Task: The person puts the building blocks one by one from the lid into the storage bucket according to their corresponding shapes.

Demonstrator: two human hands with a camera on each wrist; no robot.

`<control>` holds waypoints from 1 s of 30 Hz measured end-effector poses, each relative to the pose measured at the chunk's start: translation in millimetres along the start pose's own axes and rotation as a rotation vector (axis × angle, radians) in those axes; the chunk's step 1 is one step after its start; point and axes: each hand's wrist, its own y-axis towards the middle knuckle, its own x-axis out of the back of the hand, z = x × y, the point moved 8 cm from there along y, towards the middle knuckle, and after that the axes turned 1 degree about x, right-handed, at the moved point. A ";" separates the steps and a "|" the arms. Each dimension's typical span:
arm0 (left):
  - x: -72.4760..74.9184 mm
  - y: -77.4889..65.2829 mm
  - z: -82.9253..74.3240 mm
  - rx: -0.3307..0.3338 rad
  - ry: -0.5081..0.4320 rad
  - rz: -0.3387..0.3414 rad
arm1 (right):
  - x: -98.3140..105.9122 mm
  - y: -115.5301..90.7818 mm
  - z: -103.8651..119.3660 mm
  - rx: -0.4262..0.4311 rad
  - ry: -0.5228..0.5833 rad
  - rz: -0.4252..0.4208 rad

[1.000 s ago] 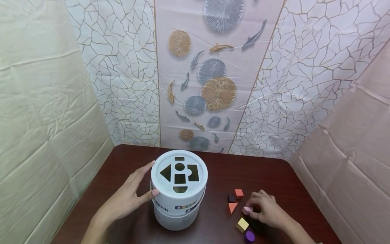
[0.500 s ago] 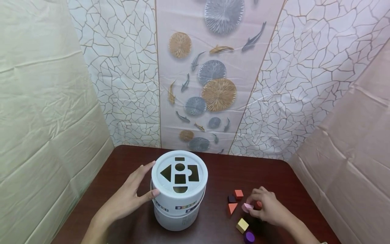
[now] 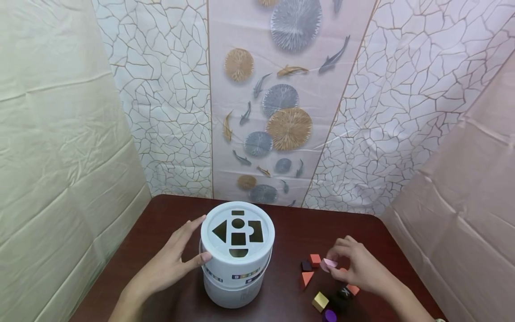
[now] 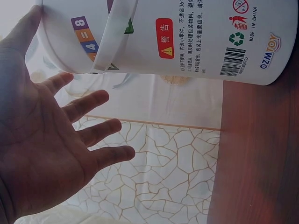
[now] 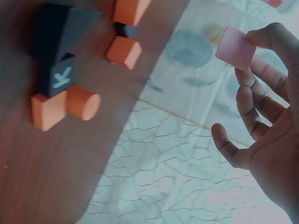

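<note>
Now that the pink block (image 5: 235,48) has left the worktop (image 3: 153,237), three o'clock from the shape-sorter bucket (image 3: 235,268), it looks free to travel, pinched in the right hand (image 3: 359,264); left hand (image 3: 166,267), fingers outstretched, touches the bucket at nine o'clock.

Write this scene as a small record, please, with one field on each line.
left hand: spread, thumb and index finger at the white bucket
right hand: pinches a pink block
bucket position: upright on the dark red table
lid: on, with six cut-out openings
loose blocks: yellow cube, purple block, black block marked K, several orange ones
</note>
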 end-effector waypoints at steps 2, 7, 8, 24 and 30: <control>0.0 -0.4 0.1 0.002 0.000 0.001 | 4.1 4.0 6.5 0.042 -0.007 -0.031; 0.0 -0.5 -0.1 -0.003 -0.001 -0.002 | 12.2 13.2 21.0 0.130 0.004 -0.093; -0.1 -0.4 -0.3 -0.004 -0.001 -0.002 | 13.4 14.8 23.6 0.145 0.010 -0.099; 0.7 -0.9 -2.9 -0.028 0.010 -0.017 | 27.2 41.4 55.4 0.163 -0.005 -0.075; 1.0 -0.6 -3.9 -0.059 0.032 -0.038 | 29.2 53.1 68.4 0.190 0.012 -0.079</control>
